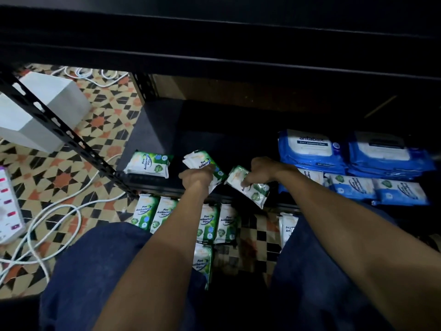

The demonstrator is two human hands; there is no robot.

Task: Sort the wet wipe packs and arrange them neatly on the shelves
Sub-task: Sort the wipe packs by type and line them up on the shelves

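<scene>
Nearest, lying on the tiled floor [59,180] between the knees: loose green packs [210,225], a row of four by the shelf edge and one more closer in, all reading "Pine Antibacterial Wipes". At right by the knee, a white pack [287,226] with partly hidden print, "Fra… Anti…".

Next, at the shelf [152,130] front: left hand [196,179] curled round a green pack [202,163], lifted and tilted. Right hand [263,170] pinching a second green pack [248,187], also tilted, one corner hanging past the shelf lip.

To do well, probably: lay both flat beside the placed pack [149,163] at the left, label up, same way round, edges flush with it and with the front lip. Set one down before freeing the other; soft, slippery wrappers likely to slide. Keep green clear of blue.

Farther right on the same shelf: small blue packs [377,189] in front, script too blurred to read surely, likely "Fragrance… Antibacterial". Behind, stacked large blue packs [312,151] marked "antabax", smaller line beneath unclear.

Off left on the floor: white cables [47,218], a power strip [9,206], a white box [43,111].
</scene>
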